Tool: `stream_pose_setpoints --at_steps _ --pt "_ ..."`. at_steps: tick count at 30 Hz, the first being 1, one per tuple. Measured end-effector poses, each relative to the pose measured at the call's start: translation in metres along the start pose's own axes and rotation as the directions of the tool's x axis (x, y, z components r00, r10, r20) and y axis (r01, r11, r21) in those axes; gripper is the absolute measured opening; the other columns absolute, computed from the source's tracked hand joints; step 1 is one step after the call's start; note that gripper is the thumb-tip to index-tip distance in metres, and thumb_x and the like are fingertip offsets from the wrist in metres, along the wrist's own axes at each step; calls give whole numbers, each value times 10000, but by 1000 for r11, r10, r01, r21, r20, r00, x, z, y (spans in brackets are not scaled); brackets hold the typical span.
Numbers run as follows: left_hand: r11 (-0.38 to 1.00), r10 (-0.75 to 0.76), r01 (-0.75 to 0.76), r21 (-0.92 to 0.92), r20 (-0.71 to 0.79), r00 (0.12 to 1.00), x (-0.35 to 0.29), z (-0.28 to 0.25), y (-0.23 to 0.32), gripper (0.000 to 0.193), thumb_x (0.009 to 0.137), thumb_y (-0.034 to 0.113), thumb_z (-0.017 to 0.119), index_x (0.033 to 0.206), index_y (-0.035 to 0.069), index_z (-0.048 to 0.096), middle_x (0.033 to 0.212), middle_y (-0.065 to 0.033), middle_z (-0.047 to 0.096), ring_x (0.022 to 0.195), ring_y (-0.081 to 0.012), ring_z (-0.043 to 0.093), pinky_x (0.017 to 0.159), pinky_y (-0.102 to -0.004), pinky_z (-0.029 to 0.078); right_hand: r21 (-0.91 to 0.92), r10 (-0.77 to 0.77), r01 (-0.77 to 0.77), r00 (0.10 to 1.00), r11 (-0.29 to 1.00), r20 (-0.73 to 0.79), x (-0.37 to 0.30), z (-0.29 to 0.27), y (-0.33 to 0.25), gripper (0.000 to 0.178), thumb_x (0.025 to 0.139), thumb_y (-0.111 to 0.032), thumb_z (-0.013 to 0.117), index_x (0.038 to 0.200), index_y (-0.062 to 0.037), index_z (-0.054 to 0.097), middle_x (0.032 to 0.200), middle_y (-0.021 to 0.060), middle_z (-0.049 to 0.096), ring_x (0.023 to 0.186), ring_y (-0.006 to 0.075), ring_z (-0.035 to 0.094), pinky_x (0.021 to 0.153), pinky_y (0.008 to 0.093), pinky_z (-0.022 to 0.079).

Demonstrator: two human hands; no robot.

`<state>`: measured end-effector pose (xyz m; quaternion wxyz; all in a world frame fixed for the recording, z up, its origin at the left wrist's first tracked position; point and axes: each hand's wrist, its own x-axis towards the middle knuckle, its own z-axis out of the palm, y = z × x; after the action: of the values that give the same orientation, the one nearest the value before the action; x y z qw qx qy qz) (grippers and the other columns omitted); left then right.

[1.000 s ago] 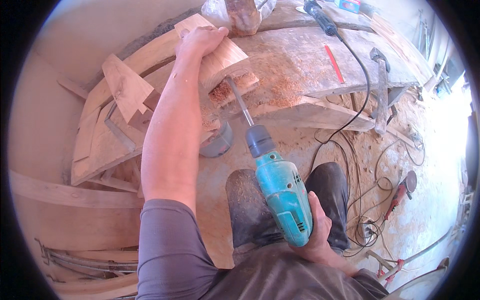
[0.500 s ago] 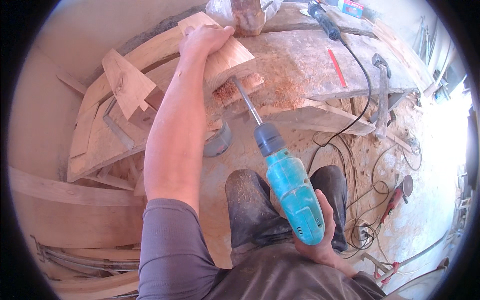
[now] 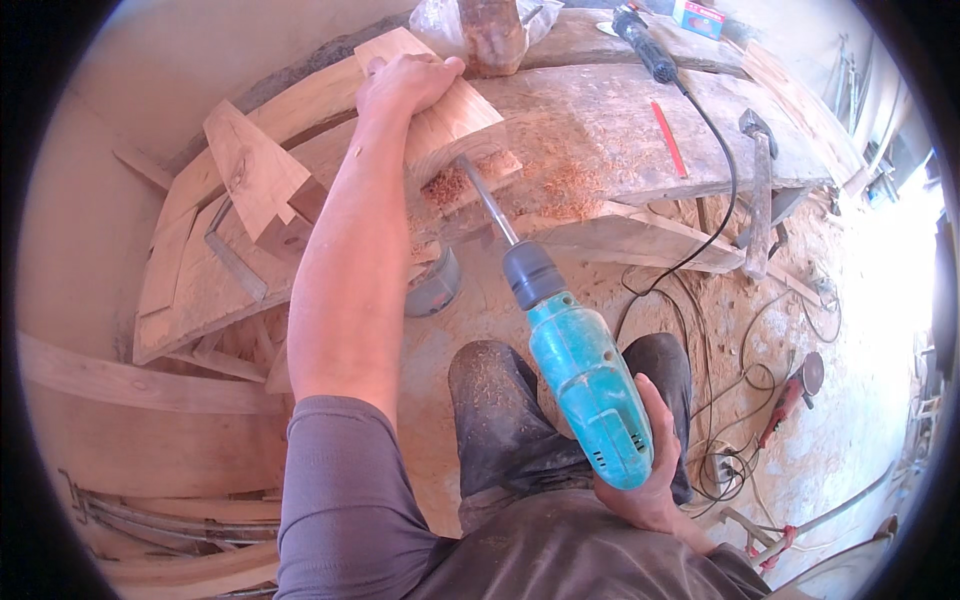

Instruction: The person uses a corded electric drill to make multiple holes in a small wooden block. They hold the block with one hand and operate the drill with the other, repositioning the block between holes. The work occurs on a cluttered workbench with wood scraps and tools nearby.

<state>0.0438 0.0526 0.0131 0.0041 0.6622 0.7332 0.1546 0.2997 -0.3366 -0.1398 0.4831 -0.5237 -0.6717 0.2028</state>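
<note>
With its fingers bent over the far side, my left hand grips a pale wooden block on the workbench. A teal power drill points up and to the left from my lap, and my right hand is wrapped round its rear end. The long drill bit reaches the near end face of the block, its tip in the wood. Reddish-brown shavings lie just under that end, by a thin wood piece.
A hammer, a red pencil and a corded black tool lie on the bench's right half. Another wood block stands at left. Cables and a red angle grinder are on the dusty floor. A bucket sits below the bench.
The drill and its bit have shifted slightly left, and the block's near end has moved a little with them. My left hand keeps its grip.
</note>
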Motion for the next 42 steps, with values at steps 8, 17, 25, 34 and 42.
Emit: stream_pose_setpoints --at_steps 8,17,25,34,42 --pt "1000 -1 1 -1 -6 1000 1 1 -1 612 983 611 454 1422 253 685 1481 -21 648 1503 -301 417 1146 -512 459 -5 -20 20 1000 1000 0 4 -3 0 830 796 42 807 1534 41 426 1220 180 735 1073 248 738 935 348 567" --pt "1000 2 -2 -14 3 1000 -2 -1 0 601 979 607 462 1416 266 694 1478 -10 653 1493 -298 424 1142 -501 454 212 69 -74 997 974 29 0 0 5 812 833 121 768 1554 37 405 1327 166 688 1185 205 682 1009 326 537" --pt "1000 -5 5 -28 7 1000 -3 -2 0 593 975 618 474 1402 279 708 1483 -1 650 1495 -297 422 1147 -493 454 234 104 -107 994 966 26 3 -1 0 826 809 127 743 1557 41 403 1331 168 677 1194 214 678 1012 338 536" --pt "1000 -1 1 -18 -17 1000 -2 0 -1 606 979 648 484 1410 285 706 1485 -4 650 1499 -309 419 1159 -488 449 188 87 -83 996 979 -11 1 3 10 874 781 57 822 1550 57 407 1228 187 748 1075 232 752 930 337 568" --pt "1000 -1 1 -3 -10 1000 -2 0 -2 605 979 641 470 1423 295 690 1496 -5 642 1505 -305 419 1168 -496 439 192 91 -87 996 978 -15 2 5 10 876 773 52 827 1547 51 415 1228 185 747 1088 238 751 937 343 568"
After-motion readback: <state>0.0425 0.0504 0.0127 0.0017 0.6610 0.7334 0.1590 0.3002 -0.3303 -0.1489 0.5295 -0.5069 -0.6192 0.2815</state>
